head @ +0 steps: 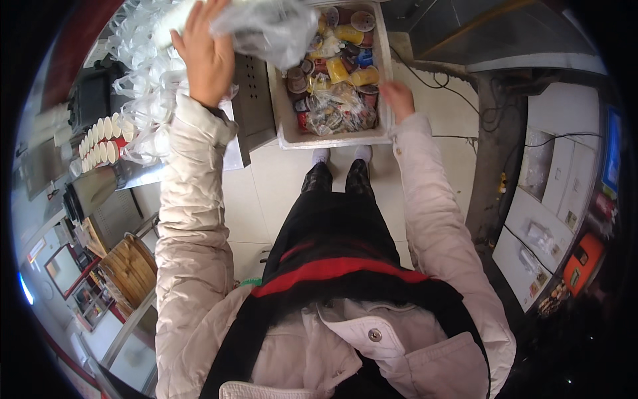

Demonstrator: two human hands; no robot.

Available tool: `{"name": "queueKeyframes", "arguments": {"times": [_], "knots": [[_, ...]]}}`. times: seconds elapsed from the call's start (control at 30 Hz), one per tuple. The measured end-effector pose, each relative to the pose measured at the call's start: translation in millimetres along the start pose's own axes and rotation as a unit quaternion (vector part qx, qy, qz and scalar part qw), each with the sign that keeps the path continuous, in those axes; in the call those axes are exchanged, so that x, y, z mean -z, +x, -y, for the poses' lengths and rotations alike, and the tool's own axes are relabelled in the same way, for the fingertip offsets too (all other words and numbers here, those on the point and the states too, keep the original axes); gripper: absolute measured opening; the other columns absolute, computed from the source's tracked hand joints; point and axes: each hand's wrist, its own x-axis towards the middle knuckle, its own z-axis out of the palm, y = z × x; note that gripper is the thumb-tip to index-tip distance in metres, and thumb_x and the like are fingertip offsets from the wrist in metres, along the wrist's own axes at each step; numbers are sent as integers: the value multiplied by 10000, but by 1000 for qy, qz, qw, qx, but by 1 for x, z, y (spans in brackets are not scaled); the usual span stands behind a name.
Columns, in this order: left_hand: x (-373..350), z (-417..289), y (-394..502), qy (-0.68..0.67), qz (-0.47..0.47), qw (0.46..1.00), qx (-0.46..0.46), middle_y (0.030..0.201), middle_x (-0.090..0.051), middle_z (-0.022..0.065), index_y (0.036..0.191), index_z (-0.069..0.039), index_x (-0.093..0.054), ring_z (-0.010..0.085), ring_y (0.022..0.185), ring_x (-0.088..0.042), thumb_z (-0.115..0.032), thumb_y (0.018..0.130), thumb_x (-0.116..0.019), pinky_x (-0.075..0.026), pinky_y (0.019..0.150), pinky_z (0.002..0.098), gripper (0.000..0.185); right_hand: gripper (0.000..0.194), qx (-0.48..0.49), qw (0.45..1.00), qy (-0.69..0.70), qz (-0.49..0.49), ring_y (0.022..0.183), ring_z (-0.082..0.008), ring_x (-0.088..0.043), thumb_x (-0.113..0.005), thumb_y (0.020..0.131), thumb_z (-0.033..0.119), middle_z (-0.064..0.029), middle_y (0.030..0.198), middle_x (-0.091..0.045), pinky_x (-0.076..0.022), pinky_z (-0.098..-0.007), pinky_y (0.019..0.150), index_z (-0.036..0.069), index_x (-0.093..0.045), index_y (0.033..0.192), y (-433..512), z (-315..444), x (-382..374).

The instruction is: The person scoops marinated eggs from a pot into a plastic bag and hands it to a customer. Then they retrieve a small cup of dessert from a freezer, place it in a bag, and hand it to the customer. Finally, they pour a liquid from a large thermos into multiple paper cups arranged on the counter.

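Observation:
My left hand (208,52) is raised at the upper left, back towards me, its fingers partly spread. A clear plastic bag (276,32), blurred, meets the thumb side of that hand; whether the hidden thumb grips it cannot be seen. In front of my feet stands a white foam box (331,144) filled with sealed drink cups, some with yellow contents (337,70) and some dark reddish-brown (297,80). A crumpled clear bag of small packets (341,112) lies on top at the near end. My right hand (398,99), blurred, is by the box's right rim, its fingers partly hidden.
Many white plastic bags (149,95) crowd the counter at left, beside rows of paper cups (102,142). A perforated metal cabinet (253,99) borders the foam box. Black cables (448,90) run over the tiled floor. White drawers (563,174) stand at right.

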Motion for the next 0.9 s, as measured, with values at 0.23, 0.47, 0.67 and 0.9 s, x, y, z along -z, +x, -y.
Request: {"name": "queueKeyframes", "arguments": {"times": [0.23,0.47,0.67,0.9], "knots": [[2,47,27,-217,14,975,37,1208,-538,137,1112,-26,-593,262,1087,-469,-90,883,-407,-316,958,363,302,135,-108,990,-78,-53,688,-144,-580,-616,795,190,-39,763,-632,-447,-288,595,74,-655,855,-8,-244,20],[33,108,-14,-237,43,959,148,998,-565,106,1022,15,-595,173,884,-501,-74,915,-421,-405,788,270,223,162,26,984,-177,-6,636,-151,-541,-595,826,215,-38,721,-592,-411,-303,556,62,-642,811,51,-258,-30],[70,116,-13,-224,34,955,192,1019,-553,107,1037,12,-588,175,904,-492,-85,918,-416,-396,802,274,230,213,143,911,-385,26,624,-183,-607,-534,845,204,-102,734,-647,-449,-348,534,18,-636,832,110,-239,-54],[88,108,-5,-235,36,951,200,1043,-540,107,1055,8,-579,177,927,-482,-97,921,-411,-385,819,279,239,231,226,958,34,172,822,-152,-616,-652,847,117,-93,954,-648,-497,-273,729,14,-603,1048,10,-86,-202]]}}
